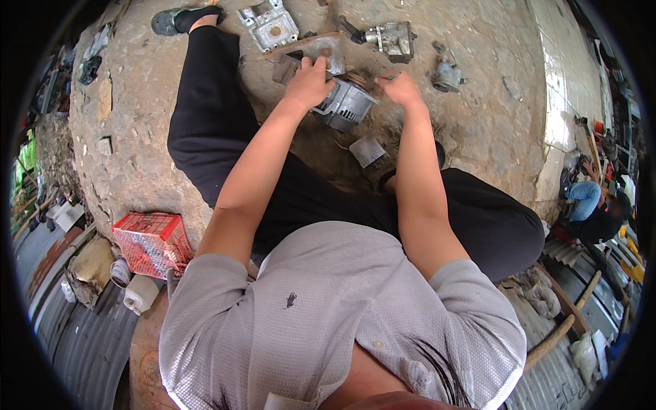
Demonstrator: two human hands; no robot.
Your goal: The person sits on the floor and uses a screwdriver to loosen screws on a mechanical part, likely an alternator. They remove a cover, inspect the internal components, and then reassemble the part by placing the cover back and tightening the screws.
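While the ribbed grey metal housing (346,104) is lying on the rough stone ground between the two hands, it is held down by the left hand (309,82), whose fingers are closed over its upper edge. The right hand (400,87) is placed just beside the housing, at its right, and it seems to be pinched around a small rusty part; what is gripped cannot be told clearly. Beyond the left hand a flat metal cover (269,25) is seen, and beyond the right hand a carburettor-like casting (392,38). Since the ground is uneven, the housing could roll or slip if it is pushed sideways, and a finger could be caught against its fins.
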